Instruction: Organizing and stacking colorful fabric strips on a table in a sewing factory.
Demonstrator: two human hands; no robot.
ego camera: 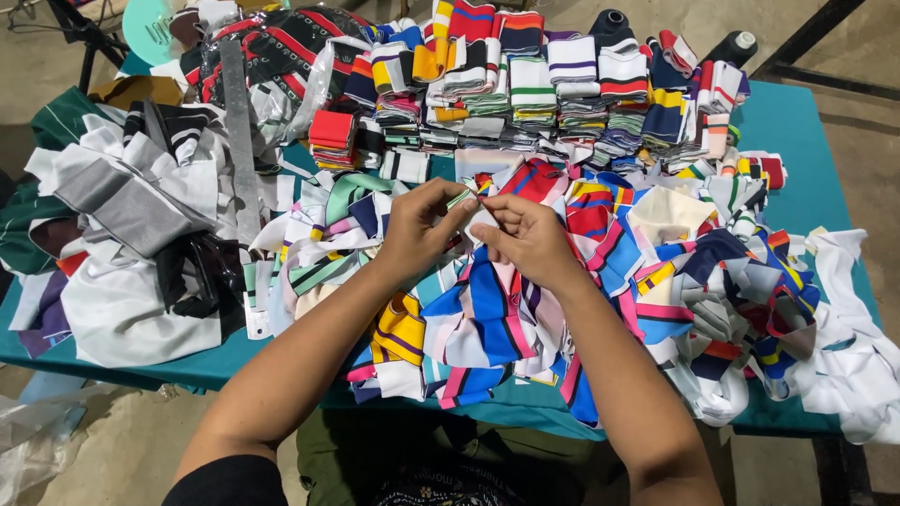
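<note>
Striped cloth covers nearly the whole teal table (797, 122), and the person bends over the middle of it with both bare hands raised just above the heap. The left hand (419, 228) and the right hand (527, 236) meet fingertip to fingertip, and between them they hold a small strip of fabric (472, 197), pale with a green edge on one side and a bit of red on the other. The left thumb and forefinger are pressed together on its left end; the right fingers (494, 208) pinch the other end, curled in tight. The strip sits above the loose pile, not lying on it.

Under the wrists spreads a tangle of loose striped pieces (487, 319) in blue, pink, yellow and white, running off toward the right edge of the table. Behind the hands stand neat folded stacks (534, 89) of striped bands in rows. To the left lies a mound of white and grey cloth (122, 206), with a long metal ruler (239, 122) laid across it and dark scissors (202, 267) near its lower end. Two dark thread cones (736, 45) stand at the far right.
</note>
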